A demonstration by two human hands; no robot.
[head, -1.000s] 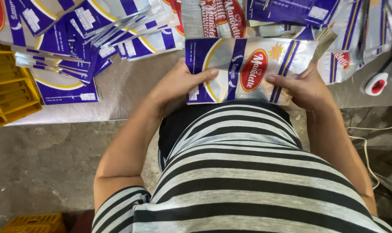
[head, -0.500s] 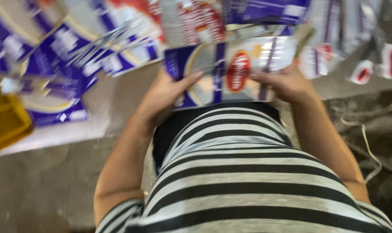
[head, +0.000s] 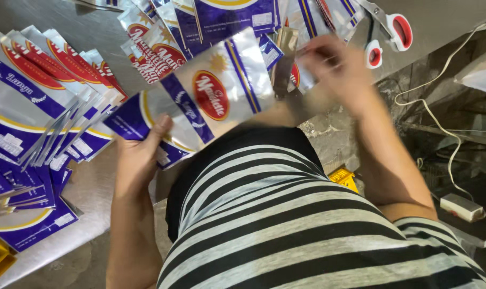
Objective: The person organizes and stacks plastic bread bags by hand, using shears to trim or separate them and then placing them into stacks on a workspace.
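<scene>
A flat, empty plastic packet (head: 200,109), silver with blue bands, a yellow arc and a red oval emblem, tilts above the counter (head: 88,187) edge, its lower-left end pinched in the left hand (head: 139,155), just right of the fanned pile of packets (head: 45,107).

light: bright, overhead | glare: on foil packets (head: 211,96) | blur: right hand (head: 334,69) motion-smeared
</scene>
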